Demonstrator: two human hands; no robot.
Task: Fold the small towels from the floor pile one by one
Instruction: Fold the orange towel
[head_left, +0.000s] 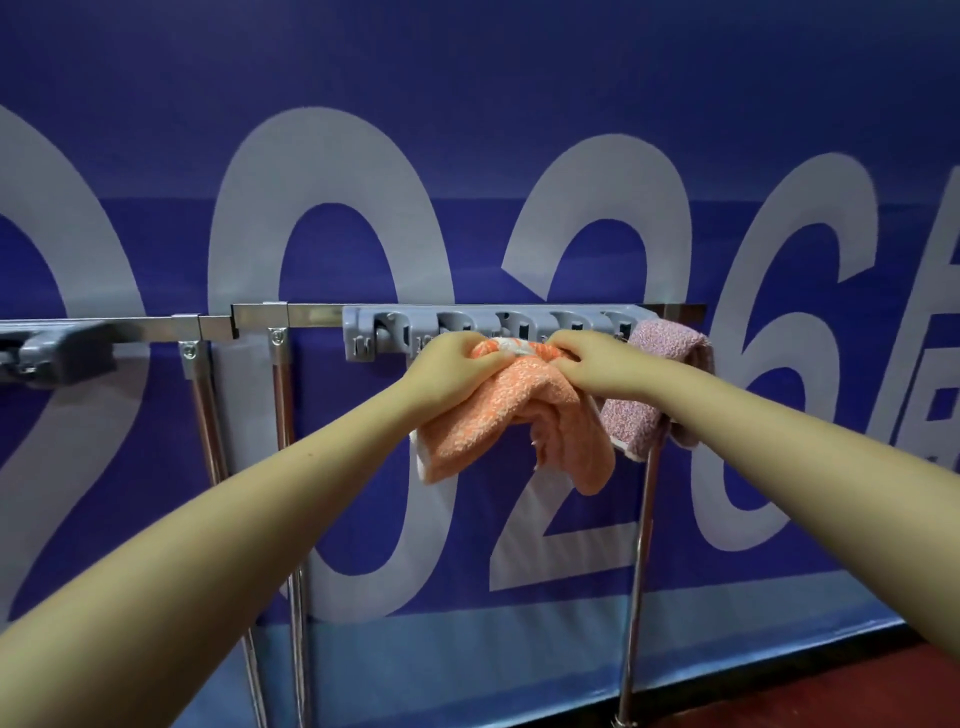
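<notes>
We see two towels. One is the orange towel (498, 415), and one is the pink towel (660, 374). We see two hands, the left hand (451, 364) and the right hand (589, 358). Both hands hold the orange towel.

We count two grey racks. The big rack (363, 332) is in the middle, and the small rack (57, 353) is far to the left. We can make out five clips (387, 325) on the big rack.

We count four shiny legs (641, 545) going down. Behind them, the blue wall (467, 78) has four big pale numbers (322, 156).
</notes>
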